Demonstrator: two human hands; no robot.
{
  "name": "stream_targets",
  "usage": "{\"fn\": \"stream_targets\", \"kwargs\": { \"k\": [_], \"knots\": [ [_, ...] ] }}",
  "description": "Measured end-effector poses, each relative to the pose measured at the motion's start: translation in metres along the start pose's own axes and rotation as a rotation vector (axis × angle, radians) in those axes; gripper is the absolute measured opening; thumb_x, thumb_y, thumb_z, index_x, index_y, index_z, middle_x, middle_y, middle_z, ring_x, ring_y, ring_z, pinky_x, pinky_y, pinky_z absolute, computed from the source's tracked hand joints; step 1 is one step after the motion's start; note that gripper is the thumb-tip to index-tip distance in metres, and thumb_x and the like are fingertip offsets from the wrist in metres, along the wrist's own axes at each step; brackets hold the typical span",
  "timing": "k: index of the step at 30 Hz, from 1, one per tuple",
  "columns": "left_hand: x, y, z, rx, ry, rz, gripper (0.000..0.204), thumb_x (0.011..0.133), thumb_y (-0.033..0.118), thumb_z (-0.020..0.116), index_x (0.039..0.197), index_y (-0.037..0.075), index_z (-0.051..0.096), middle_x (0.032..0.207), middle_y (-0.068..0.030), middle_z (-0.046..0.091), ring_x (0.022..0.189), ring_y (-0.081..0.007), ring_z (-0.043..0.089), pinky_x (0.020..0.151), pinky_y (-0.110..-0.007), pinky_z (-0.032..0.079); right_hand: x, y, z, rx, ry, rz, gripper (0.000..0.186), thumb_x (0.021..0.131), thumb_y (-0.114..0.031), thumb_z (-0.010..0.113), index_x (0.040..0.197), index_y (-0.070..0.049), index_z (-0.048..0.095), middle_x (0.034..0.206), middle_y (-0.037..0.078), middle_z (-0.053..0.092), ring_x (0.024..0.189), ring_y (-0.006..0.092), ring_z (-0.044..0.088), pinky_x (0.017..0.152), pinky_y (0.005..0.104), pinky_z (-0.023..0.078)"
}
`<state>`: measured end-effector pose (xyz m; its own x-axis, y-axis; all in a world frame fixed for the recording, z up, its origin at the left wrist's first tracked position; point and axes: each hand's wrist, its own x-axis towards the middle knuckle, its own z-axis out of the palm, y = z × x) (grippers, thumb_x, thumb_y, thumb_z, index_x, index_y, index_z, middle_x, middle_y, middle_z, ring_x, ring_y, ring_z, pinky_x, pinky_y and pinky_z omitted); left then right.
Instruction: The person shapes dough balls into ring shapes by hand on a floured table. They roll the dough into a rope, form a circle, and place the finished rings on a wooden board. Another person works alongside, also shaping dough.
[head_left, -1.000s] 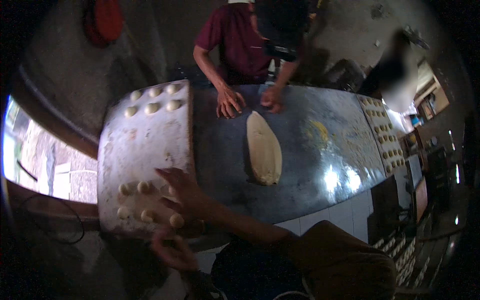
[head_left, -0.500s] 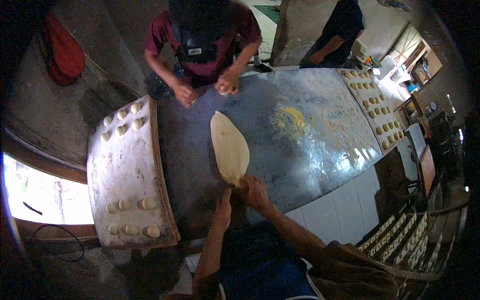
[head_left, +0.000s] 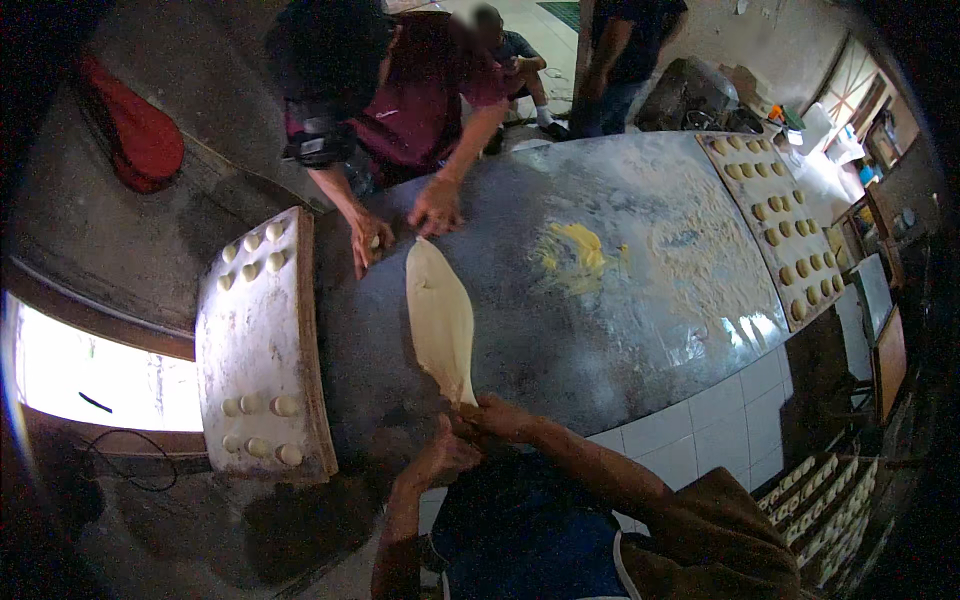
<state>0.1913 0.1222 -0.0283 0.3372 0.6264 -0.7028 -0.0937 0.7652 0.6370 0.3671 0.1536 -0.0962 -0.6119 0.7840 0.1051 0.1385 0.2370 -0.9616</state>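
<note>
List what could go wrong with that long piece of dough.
The dough narrows at its near end, where the right hand and left hand are close together; pulling might tear it there. A co-worker's hand is at or very near the far tip, so it could snag or squash it.

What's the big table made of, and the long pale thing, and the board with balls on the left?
The big table looks like metal, maybe stone: dark grey, smooth, with shiny glare. The long pale thing seems like dough: creamy, matte, softly stretched. The board is probably wood: brown edge, whitish, blotchy top.
</note>
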Motion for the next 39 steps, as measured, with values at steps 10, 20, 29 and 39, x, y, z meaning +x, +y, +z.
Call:
{"fn": "stream_targets", "kwargs": {
  "k": [10, 20, 29, 39],
  "knots": [
    [0.091, -0.007, 0.034, -1.182, -0.427, -0.161, 0.035, 0.104, 0.042, 0.053, 0.085, 0.013, 0.052, 0.065, 0.0053, 0.032, 0.048, -0.0089, 0.026, 0.052, -0.030, 0.036, -0.078, -0.155, -0.066, -0.603, -0.365, 0.094, 0.023, 0.100, -0.018, 0.058, 0.120, -0.007, 0.063, 0.080, 0.012, 0.065, 0.077, 0.0290, 0.069, 0.063, 0.0406, 0.056],
    [0.045, -0.052, -0.005, 0.394, 0.292, 0.118, 0.041, 0.106, 0.041, 0.042, 0.110, 0.003, 0.056, 0.080, -0.0115, 0.053, 0.069, -0.0280, 0.056, 0.067, -0.040, 0.050, 0.075, -0.076, -0.018, 0.271, -0.233, 0.072, 0.035, 0.106, -0.033, 0.055, 0.111, -0.001, 0.067, 0.094, 0.006, 0.070, 0.089, 0.0187, 0.065, 0.078, 0.0393, 0.053],
    [-0.081, 0.004, 0.038, 0.785, -0.289, 1.255, 0.031, 0.103, 0.023, 0.052, 0.121, -0.001, 0.061, 0.102, -0.0209, 0.066, 0.097, -0.0429, 0.065, 0.094, -0.049, 0.050, 0.089, -0.031, 0.052, -0.195, -0.348, -0.020, 0.037, 0.104, -0.040, 0.054, 0.110, -0.006, 0.068, 0.086, 0.013, 0.066, 0.083, 0.0256, 0.065, 0.076, 0.0427, 0.052],
    [-0.051, -0.017, -0.056, 0.785, 0.466, 0.680, 0.045, 0.106, 0.033, 0.048, 0.132, -0.004, 0.048, 0.121, -0.0234, 0.054, 0.106, -0.0373, 0.058, 0.098, -0.054, 0.043, -0.084, -0.008, -0.014, -0.686, 0.167, 0.101, 0.039, 0.101, -0.021, 0.055, 0.137, -0.006, 0.050, 0.143, 0.023, 0.048, 0.132, 0.0403, 0.048, 0.110, 0.0479, 0.041]
  ]
}}
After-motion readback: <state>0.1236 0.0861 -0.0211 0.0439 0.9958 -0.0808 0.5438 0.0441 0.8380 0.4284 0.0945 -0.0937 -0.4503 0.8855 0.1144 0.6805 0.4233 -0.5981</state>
